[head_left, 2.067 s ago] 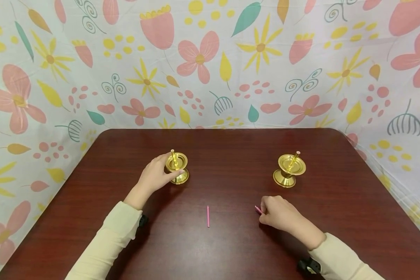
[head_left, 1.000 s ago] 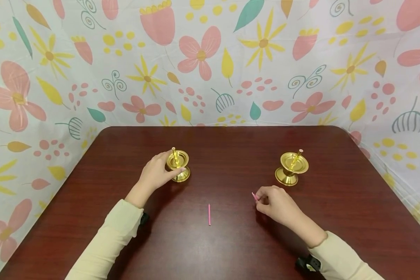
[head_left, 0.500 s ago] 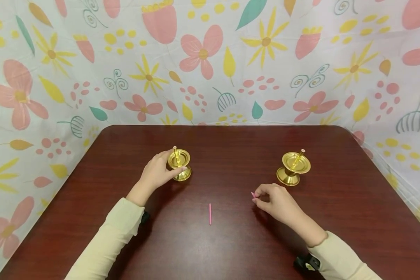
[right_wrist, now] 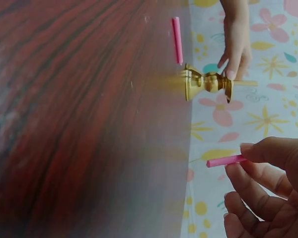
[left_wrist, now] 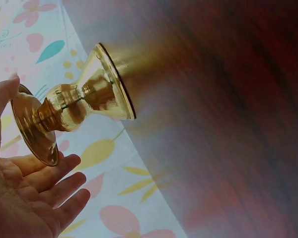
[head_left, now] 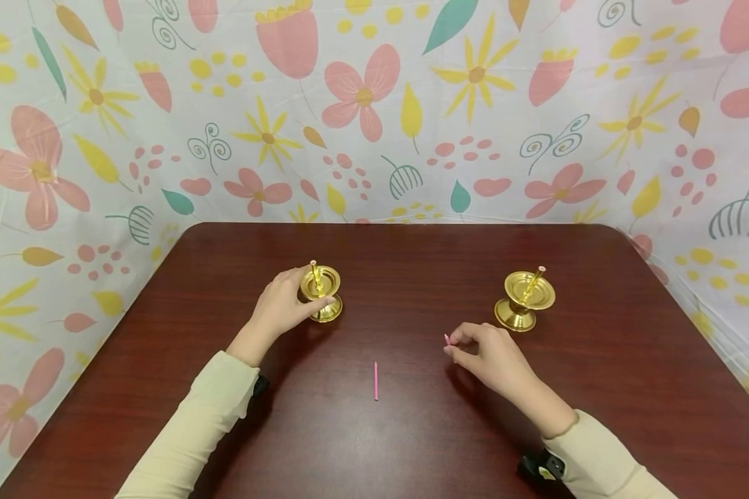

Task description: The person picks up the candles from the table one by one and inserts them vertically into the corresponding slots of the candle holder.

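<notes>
Candle (right_wrist: pixel 223 161) up over table (head_left: pixel 412 270), pinched in R hand (head_left: pixel 489 353), thumb to fingertips; prob. light, stiff, slick, snappable: hold gently mid-length. L hand (head_left: pixel 279 303) grips stand (head_left: pixel 328 310) at dish (left_wrist: pixel 29 131), other fingers spread; metal from here, prob. heavier.

Table (head_left: pixel 412 277): dk reddish-brown top w/ streaky grain, a bit glossy, far corners rounded. 2 gold-coloured stands on it, both upright on round bases, well apart, approx. level w/ each other: L stand (head_left: pixel 327 285) & R stand (head_left: pixel 523 302). Pink candle (head_left: pixel 376 381) lies flat, roughly front-to-back, btwn them sideways but nearer viewer, closer to L one, touching neither.
</notes>
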`<state>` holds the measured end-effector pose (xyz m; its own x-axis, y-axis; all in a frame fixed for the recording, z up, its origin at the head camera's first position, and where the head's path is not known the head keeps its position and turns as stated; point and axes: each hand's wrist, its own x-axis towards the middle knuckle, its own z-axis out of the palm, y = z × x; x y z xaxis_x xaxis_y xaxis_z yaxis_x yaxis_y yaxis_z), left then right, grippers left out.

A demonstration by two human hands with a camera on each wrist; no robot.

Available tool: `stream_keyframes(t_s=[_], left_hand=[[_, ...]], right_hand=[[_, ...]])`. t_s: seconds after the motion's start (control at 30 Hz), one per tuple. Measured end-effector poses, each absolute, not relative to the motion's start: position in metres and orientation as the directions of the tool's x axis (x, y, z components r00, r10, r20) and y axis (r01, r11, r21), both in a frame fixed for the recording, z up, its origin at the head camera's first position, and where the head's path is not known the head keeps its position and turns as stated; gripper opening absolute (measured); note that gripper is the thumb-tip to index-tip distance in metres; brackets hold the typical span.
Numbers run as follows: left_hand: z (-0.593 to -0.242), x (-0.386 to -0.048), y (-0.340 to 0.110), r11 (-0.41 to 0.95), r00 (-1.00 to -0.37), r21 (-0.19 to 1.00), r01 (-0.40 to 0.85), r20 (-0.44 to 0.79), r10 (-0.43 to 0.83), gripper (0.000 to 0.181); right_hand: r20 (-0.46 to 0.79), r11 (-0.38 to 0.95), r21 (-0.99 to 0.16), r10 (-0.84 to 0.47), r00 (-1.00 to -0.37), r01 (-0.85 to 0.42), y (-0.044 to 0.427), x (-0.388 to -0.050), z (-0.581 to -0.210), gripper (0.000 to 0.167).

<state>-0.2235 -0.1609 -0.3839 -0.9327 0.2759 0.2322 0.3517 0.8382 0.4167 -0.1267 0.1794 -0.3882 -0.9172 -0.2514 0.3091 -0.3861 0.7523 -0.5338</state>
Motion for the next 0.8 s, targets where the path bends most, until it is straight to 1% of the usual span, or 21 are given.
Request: stream_keyframes(t_s=[0.23,0.6,0.8], left_hand=[[-0.383,-0.223,-0.160,0.842,-0.925,0.396,0.366,0.258,0.281,0.079],[-0.385,-0.223,-0.161,0.848,-0.902,0.345,0.401,0.310,0.300,0.079],[-0.383,-0.222,-0.160,0.847,-0.907,0.356,0.394,0.302,0.295,0.080]], right_hand=[[0.373,0.757,-0.513,-0.229,-0.899,-0.406,0.170,-0.130,-0.385,0.012],[0.448,0.720,-0.508,-0.248,-0.859,-0.473,0.155,-0.139,-0.379,0.013],[0.484,0.696,-0.508,-0.257,-0.836,-0.508,0.148,-0.146,-0.376,0.013]])
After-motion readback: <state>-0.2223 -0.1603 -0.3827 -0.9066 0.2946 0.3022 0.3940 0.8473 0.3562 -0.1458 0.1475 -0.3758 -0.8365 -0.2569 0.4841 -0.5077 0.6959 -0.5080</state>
